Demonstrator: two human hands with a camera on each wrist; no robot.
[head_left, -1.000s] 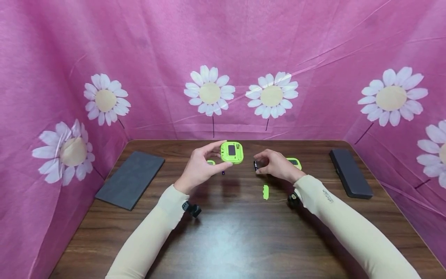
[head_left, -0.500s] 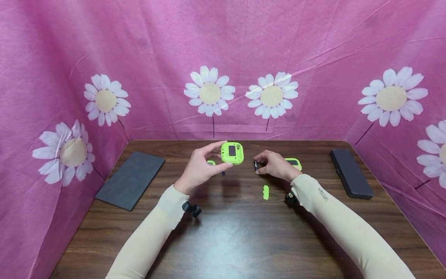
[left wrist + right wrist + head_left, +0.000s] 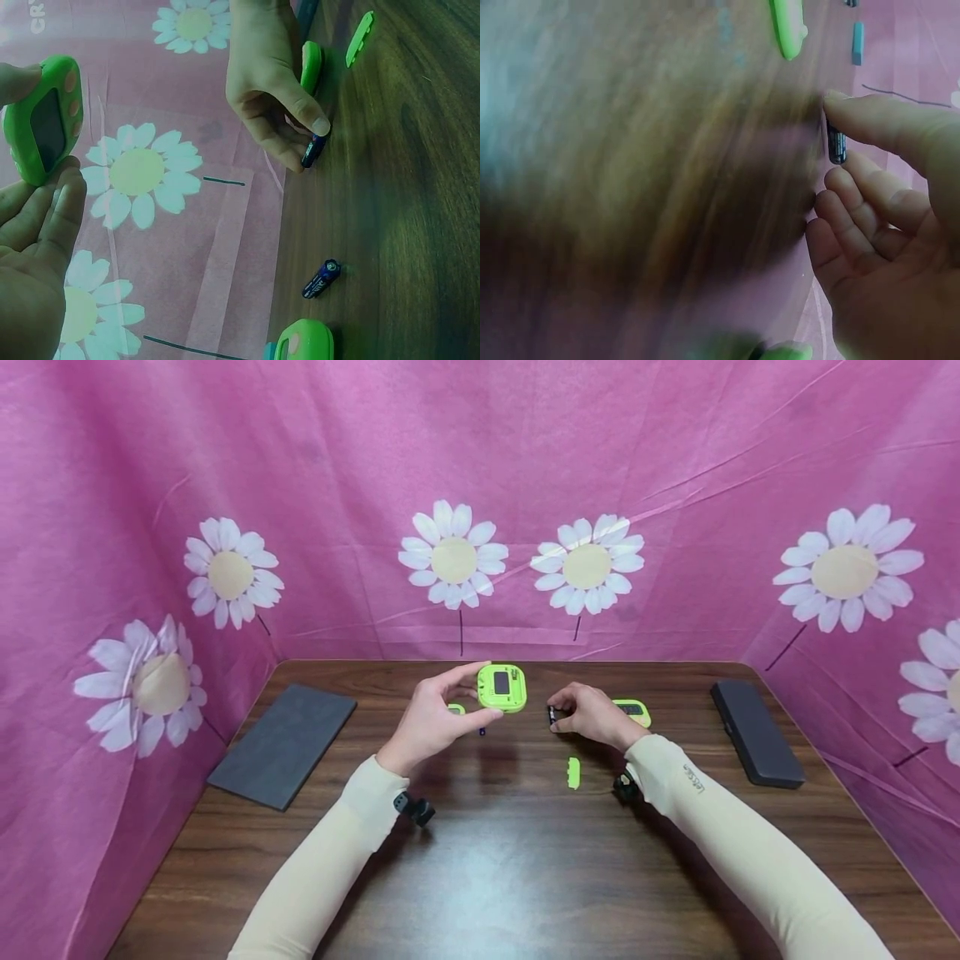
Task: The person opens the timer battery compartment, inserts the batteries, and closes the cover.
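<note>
In the head view my left hand point(image 3: 431, 718) holds a bright green digital timer point(image 3: 502, 687) up over the table, its back with a dark rectangle facing me. The left wrist view shows the timer's screen and round buttons point(image 3: 72, 105). My right hand point(image 3: 592, 717) pinches a small dark battery point(image 3: 552, 715) between thumb and fingers, close over the wood; it shows too as a dark cylinder, a battery point(image 3: 836, 144), in the right wrist view. A second battery point(image 3: 321, 279) lies on the table. Nearer me is a loose green battery cover point(image 3: 573, 772).
A second green timer point(image 3: 633, 712) sits partly behind my right hand, and another point(image 3: 309, 341) lies beyond my left hand. At the left is a flat dark grey board point(image 3: 285, 746); a long black case point(image 3: 756, 735) lies at the right. A pink flowered curtain point(image 3: 517, 460) hangs behind the table.
My right wrist has shifted slightly left and turned a little, with the battery still pinched. The left hand and its timer stay almost in place.
</note>
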